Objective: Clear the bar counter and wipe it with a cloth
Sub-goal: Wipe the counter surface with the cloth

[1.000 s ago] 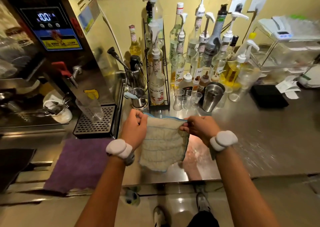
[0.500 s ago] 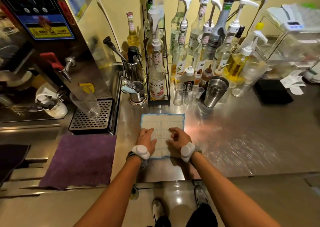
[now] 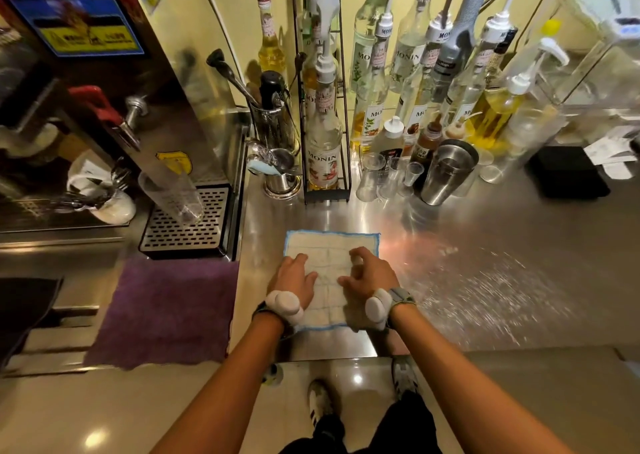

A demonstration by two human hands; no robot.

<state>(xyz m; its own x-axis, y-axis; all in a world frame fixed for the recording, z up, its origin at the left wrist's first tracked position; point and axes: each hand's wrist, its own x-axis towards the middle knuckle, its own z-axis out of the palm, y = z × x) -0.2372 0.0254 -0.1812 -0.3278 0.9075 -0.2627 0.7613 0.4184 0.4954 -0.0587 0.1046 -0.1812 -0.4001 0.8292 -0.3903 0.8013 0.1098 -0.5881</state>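
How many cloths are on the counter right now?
2. A white blue-edged cloth lies flat on the steel counter under the left hand and right hand. A purple cloth lies left of it, below the drip tray.

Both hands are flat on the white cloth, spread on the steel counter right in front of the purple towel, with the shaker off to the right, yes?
Not quite. In the head view the white cloth lies to the right of the purple towel, not in front of it. Otherwise right: left hand and right hand rest on the cloth on the counter, shaker off to the right.
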